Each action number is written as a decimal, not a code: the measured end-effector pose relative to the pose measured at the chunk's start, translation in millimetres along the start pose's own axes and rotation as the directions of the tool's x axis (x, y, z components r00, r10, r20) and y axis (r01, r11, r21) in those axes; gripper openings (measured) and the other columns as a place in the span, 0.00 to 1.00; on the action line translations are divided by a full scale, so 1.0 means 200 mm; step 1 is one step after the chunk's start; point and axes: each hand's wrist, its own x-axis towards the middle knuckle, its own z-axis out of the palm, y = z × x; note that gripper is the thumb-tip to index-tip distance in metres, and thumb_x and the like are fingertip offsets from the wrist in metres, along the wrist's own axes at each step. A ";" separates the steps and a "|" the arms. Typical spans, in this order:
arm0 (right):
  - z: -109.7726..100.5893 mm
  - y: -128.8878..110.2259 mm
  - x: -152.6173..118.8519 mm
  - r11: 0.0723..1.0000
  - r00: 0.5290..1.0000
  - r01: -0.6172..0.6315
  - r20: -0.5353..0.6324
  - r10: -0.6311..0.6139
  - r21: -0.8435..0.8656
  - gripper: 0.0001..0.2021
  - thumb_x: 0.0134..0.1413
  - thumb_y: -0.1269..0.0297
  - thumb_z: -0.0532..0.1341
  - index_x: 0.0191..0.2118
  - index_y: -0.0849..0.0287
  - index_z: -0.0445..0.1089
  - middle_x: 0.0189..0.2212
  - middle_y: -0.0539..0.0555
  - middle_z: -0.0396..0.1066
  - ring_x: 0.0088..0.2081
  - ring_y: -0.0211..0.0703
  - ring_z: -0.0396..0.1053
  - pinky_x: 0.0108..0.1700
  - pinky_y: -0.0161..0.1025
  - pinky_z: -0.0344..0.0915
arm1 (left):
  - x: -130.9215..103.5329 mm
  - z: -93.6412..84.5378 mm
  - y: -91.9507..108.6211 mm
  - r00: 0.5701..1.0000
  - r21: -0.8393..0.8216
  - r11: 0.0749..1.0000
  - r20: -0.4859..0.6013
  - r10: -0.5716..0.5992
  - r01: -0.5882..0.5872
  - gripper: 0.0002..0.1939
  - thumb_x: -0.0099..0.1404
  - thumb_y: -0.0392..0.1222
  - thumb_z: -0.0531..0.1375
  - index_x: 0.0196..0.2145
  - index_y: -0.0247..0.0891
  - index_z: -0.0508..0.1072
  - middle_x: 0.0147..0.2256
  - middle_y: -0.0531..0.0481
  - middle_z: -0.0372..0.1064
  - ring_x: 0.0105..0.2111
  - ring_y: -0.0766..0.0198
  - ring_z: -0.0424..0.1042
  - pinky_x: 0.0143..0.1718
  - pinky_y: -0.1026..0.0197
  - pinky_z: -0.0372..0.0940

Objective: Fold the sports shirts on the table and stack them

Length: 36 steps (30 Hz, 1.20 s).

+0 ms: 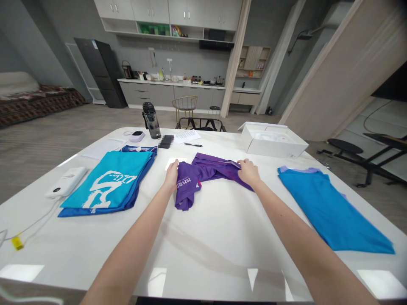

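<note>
A crumpled purple T-shirt (208, 171) with white lettering on one part stretches between my two hands over the middle of the white table. My left hand (172, 176) pinches its left end, near the lettering. At the other end, my right hand (249, 171) is closed on a purple edge. Left of my left arm lies a stack of folded shirts, with a turquoise shirt (111, 178) printed in white on top and a dark blue shirt (133, 199) beneath it. To the right of my right arm a blue shirt (330, 207) lies folded lengthwise, with lilac cloth at its edges.
A white open box (275, 146) stands at the back right of the table (222, 254). Toward the back are a dark water bottle (151, 120), a pen (193, 145) and papers (187, 136). A white power strip (67, 182) with a trailing cable lies at the left.
</note>
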 end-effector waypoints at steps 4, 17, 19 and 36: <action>0.06 -0.33 -0.01 0.789 0.879 0.448 -0.046 -0.475 0.420 0.30 0.52 0.76 0.58 0.62 0.56 0.64 0.59 0.59 0.65 0.59 0.48 0.64 0.61 0.43 0.61 | -0.09 0.03 0.01 0.944 0.813 0.500 0.173 0.281 -0.298 0.24 0.58 0.50 0.67 0.51 0.42 0.71 0.57 0.37 0.67 0.59 0.41 0.66 0.58 0.42 0.60; 0.04 -0.74 -0.24 0.805 0.609 0.125 0.595 -0.524 0.580 0.09 0.59 0.59 0.63 0.33 0.59 0.73 0.29 0.55 0.76 0.30 0.44 0.75 0.34 0.37 0.67 | 0.03 0.05 0.04 0.953 0.037 0.961 0.150 0.264 -0.272 0.08 0.64 0.46 0.60 0.34 0.41 0.66 0.26 0.57 0.64 0.25 0.66 0.65 0.32 0.63 0.64; -0.01 -0.74 -0.27 0.697 0.423 -0.076 0.656 -0.625 0.713 0.14 0.56 0.52 0.64 0.34 0.59 0.73 0.28 0.53 0.75 0.24 0.39 0.72 0.28 0.34 0.64 | 0.01 0.07 0.10 0.960 -0.134 0.979 0.211 0.182 -0.156 0.12 0.59 0.47 0.65 0.36 0.40 0.68 0.27 0.56 0.68 0.25 0.66 0.67 0.31 0.62 0.66; -0.21 -0.70 0.03 0.272 0.988 0.078 -0.039 -0.148 0.959 0.23 0.53 0.40 0.61 0.27 0.58 0.69 0.25 0.51 0.71 0.29 0.42 0.66 0.32 0.36 0.64 | -0.25 0.08 0.12 0.778 0.616 0.476 0.484 0.400 -0.628 0.31 0.55 0.57 0.69 0.54 0.44 0.71 0.54 0.41 0.71 0.56 0.43 0.67 0.57 0.46 0.58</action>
